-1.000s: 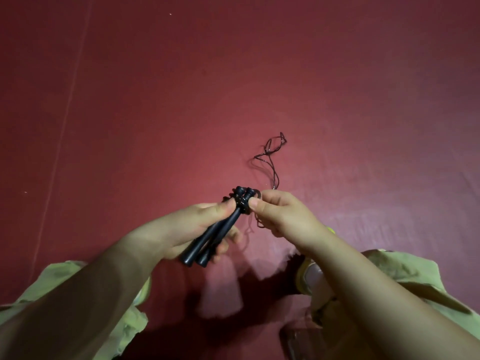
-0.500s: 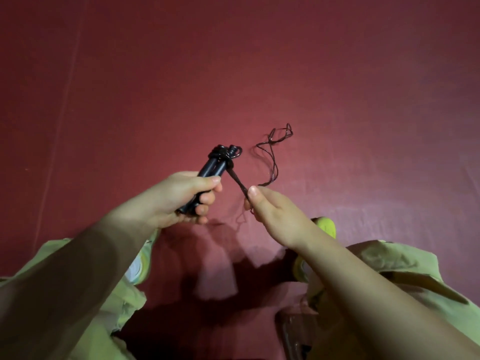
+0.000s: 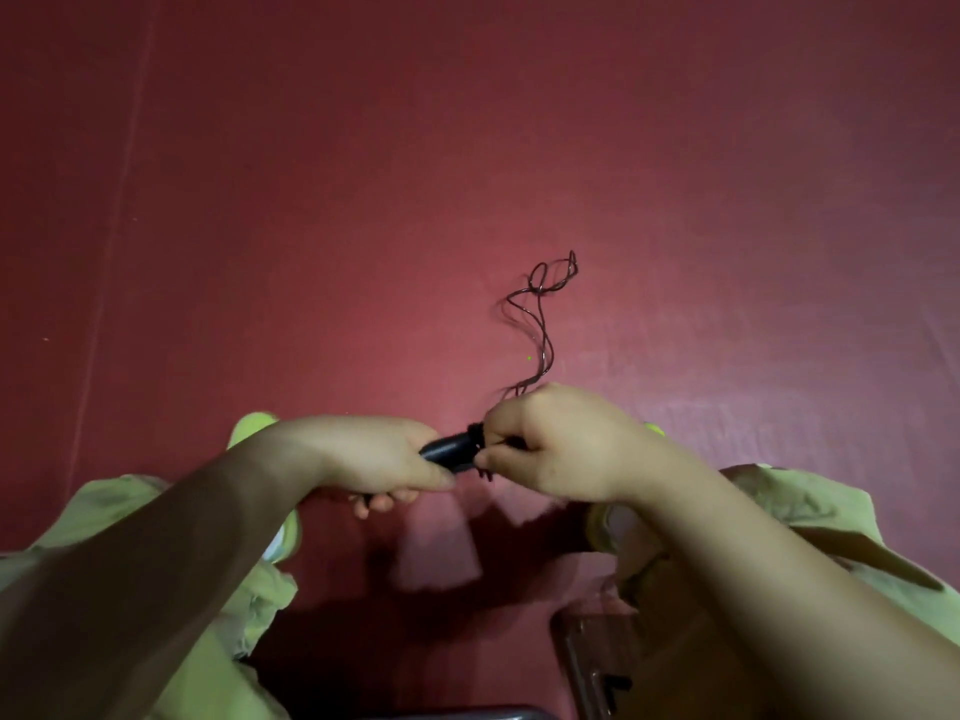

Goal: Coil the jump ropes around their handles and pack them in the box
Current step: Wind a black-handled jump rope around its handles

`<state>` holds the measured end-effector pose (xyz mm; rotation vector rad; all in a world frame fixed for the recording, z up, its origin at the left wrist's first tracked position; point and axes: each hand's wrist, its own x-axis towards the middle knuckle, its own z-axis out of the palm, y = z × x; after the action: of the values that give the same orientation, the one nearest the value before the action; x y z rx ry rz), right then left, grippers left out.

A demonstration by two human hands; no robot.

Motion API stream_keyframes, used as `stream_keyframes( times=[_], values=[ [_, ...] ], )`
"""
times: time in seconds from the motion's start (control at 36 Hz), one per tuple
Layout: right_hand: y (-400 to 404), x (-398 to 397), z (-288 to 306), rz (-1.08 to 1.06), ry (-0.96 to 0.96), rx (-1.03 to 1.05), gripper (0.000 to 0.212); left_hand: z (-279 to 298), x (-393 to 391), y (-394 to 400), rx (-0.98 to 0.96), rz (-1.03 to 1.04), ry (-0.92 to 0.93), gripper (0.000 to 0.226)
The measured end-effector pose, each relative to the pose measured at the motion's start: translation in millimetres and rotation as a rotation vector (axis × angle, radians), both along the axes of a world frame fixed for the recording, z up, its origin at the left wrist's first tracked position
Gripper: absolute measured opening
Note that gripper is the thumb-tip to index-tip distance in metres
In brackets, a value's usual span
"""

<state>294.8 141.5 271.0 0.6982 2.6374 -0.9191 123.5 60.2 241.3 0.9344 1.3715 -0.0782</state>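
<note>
where the green sleeves (image 3: 171,579) frame the bottom edge, the left hand (image 3: 379,457) curls round the black handles (image 3: 451,451), held low over the red cloth (image 3: 311,226); just beside it, the right hand (image 3: 558,444) pinches the thin rope (image 3: 540,324) at the handles' tip; beyond, the loose rope lies tangled on the cloth.

The left hand (image 3: 379,459) grips the handles (image 3: 449,452); the right hand (image 3: 561,449), just right, pinches the rope (image 3: 540,324), which trails beyond onto the floor (image 3: 311,252).
</note>
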Motion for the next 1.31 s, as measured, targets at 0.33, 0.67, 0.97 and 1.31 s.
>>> stream_keyframes(
  times=[0.33, 0.67, 0.97, 1.31],
  values=[
    [21.0, 4.4, 1.8, -0.600, 0.527, -1.189, 0.043, 34.4, 1.7, 1.0, 0.001, 0.168, -0.958, 0.012],
    [16.9, -11.7, -4.4, -0.622, 0.465, -0.578, 0.042, 15.4, 7.8, 18.0, 0.137, 0.674, -0.525, 0.057],
    [6.5, -18.9, -33.3, -0.706, 0.073, -0.324, 0.056, -5.0, 6.1, 20.4, 0.420, 0.441, 0.084, 0.047],
    [3.4, -14.9, -35.1, -0.908, 0.220, -0.921, 0.059, -3.9, -2.2, 16.4, 0.640, 0.154, 0.503, 0.046]
  ],
)
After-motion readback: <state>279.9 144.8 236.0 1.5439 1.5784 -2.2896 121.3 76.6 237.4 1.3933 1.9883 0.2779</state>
